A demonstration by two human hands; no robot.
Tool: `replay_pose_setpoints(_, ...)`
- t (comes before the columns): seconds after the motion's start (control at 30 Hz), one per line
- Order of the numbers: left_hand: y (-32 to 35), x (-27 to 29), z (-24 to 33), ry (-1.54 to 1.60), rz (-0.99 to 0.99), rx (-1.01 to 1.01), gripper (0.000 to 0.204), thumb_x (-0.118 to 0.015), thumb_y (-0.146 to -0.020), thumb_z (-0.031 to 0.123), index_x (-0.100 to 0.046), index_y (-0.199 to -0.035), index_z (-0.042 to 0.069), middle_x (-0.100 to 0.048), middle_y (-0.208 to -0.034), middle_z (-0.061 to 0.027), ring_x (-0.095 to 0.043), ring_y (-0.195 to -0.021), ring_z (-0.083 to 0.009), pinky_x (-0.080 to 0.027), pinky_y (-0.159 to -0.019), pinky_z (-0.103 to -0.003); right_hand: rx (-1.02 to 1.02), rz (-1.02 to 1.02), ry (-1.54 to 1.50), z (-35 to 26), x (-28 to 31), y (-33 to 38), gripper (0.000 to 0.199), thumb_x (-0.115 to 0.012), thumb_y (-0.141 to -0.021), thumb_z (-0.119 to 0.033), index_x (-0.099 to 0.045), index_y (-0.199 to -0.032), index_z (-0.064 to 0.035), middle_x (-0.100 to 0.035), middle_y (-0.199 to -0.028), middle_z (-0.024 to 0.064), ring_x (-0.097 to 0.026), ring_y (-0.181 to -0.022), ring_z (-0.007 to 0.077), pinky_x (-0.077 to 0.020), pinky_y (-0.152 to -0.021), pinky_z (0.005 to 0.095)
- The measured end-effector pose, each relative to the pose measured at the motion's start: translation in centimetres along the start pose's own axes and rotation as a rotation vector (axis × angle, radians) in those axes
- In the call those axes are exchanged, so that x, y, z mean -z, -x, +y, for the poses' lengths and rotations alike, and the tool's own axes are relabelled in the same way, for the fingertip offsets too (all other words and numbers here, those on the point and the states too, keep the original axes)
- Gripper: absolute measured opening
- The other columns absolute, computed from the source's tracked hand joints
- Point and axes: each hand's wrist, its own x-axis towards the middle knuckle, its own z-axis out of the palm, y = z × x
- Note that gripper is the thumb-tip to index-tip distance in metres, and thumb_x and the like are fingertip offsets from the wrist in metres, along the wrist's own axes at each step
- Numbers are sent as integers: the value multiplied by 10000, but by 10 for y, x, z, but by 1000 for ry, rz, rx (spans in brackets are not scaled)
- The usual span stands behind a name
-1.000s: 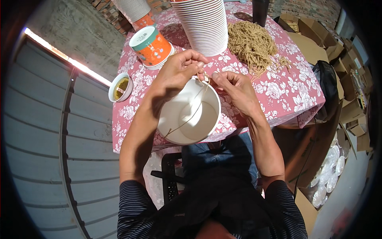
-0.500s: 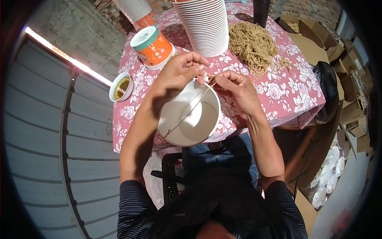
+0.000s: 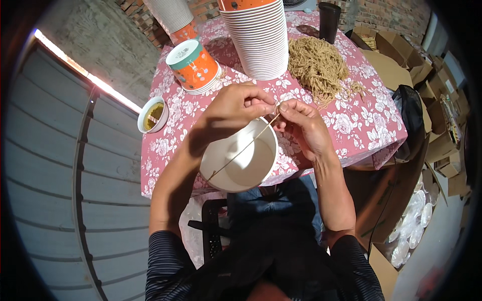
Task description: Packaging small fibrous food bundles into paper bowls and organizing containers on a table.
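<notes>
A tan paper string (image 3: 244, 147) slants across the mouth of a white paper bucket (image 3: 265, 173) at the table's near edge. One end of the string meets the bucket's near-left wall; the other runs up to my fingers. My right hand (image 3: 307, 125) pinches it between thumb and forefinger above the far-right rim. Right beside it, my left hand (image 3: 236, 108) is closed with thumb and forefinger together at the same end of string. The fingertips of both hands nearly touch, and they hide the short end of the string.
A heap of tan string (image 3: 317, 67) lies beyond my right hand. Tall stacked buckets (image 3: 256, 42) and upside-down orange buckets (image 3: 195, 65) stand at the back. A bowl of yellowish liquid (image 3: 144, 120) sits at the left edge, a dark cup (image 3: 329, 22) far right. Cardboard boxes (image 3: 396, 45) crowd the right.
The string was looped between my spread fingers; now my fingertips are drawn together and the loop no longer shows. My left fingers have curled in closer to the right hand.
</notes>
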Motion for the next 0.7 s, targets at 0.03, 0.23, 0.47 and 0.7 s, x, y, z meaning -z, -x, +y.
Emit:
replay_pose_setpoints(0.03, -1, -1, -3, -19, 5, -26, 257, -728, -940, 141, -733, -1139, -21, -662, -916, -8, -577, -846, -73, -469, -749, -250, 2, -5, 1, -1, -1, 0, 134, -675, -1010, -139, -706, -1002, -9, -660, -804, 21, -634, -734, 90, -581, -758, 263)
replay_pose_setpoints(0.23, -5, -4, -2, -130, 35, -73, 195, -765, -906, 129, -758, -1042, -11, -686, -898, -67, -627, -843, -113, -499, -746, -282, 1, -3, -30, 1, 2, 1, 131, -662, -1018, -130, -700, -996, -7, -653, -777, 25, -629, -687, 87, -573, -698, 243)
replay_pose_setpoints(0.47, -4, -6, -2, 97, 5, 0, 217, -722, -929, 158, -729, -972, -55, -747, -899, -98, -685, -828, -137, -545, -756, -297, -41, -80, -99, -1, 13, 0, 145, -647, -1020, -138, -687, -1023, 1, -630, -728, -2, -549, -539, 54, -530, -553, 211)
replay_pose_setpoints(0.7, -2, -11, 7, -176, 89, -25, 199, -689, -919, 149, -733, -939, -44, -742, -795, -123, -688, -751, -139, -543, -686, -320, -153, -114, -344, -6, 7, 5, 125, -641, -1010, -95, -621, -1089, 0, -672, -919, 56, -521, -548, 39, -429, -456, 187)
